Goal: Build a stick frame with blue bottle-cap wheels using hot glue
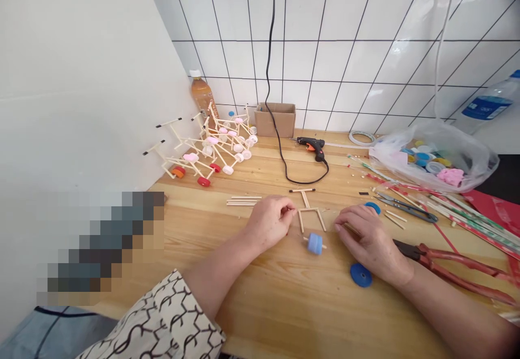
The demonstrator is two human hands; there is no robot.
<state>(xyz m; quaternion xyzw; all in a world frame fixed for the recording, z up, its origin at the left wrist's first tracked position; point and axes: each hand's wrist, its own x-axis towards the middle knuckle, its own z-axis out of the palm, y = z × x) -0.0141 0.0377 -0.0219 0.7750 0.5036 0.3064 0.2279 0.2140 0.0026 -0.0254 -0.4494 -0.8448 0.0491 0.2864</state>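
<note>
Closest to the camera lay a white sleeve with black squiggles [162,315] on the person's left arm, which reached across a pale wooden surface [260,310]. The left hand [268,222] was curled nearly closed, its fingertips [289,213] just beside a flat frame of glued wooden sticks [306,210]; whether that grip had hold of anything small could not be told. The right hand [371,240] lay palm down and half open, a thin wooden stick [350,230] showing under its fingers, though whether that grip held it could not be told. Just below the frame sat a pale blue bottle-cap wheel [314,243] on a short stick. A dark blue cap [361,275] lay below the right hand, and another blue cap [372,208] showed past its fingertips. Red-handled pliers [447,264] lay to the right, while finished stick models with cap wheels [211,150] stood heaped at the left, beyond them a black glue gun [312,148].
</note>
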